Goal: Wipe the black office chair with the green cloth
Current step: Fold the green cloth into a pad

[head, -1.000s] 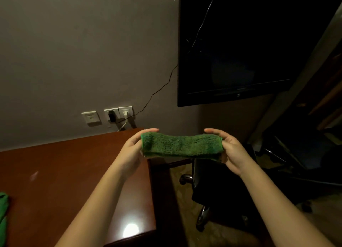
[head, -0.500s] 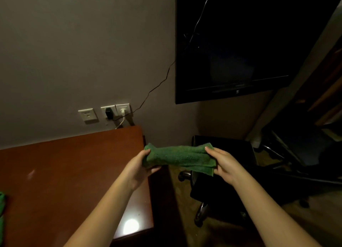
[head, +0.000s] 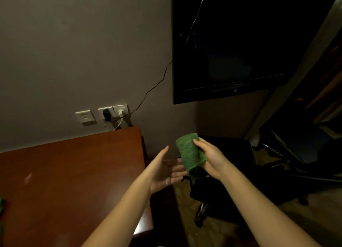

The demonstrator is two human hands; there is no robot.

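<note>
A folded green cloth (head: 190, 152) stands on end in the air, held by my right hand (head: 212, 157), whose fingers curl round its right side. My left hand (head: 166, 170) floats just left of the cloth, palm up and fingers straight, holding nothing. Below and behind both hands is the black office chair (head: 235, 165), dark and hard to make out, with its wheeled base (head: 200, 214) on the floor. The chair's seat is partly hidden by my right forearm.
A brown wooden desk (head: 74, 182) fills the lower left, its corner close to the chair. A black wall-mounted TV (head: 240, 43) hangs above. Wall sockets (head: 103, 113) with plugs and a cable sit behind the desk. Another green cloth (head: 1, 206) lies at the desk's left edge.
My left hand let go of the cloth and opened, palm up. The right hand turned the cloth from lying crosswise to standing on end.
</note>
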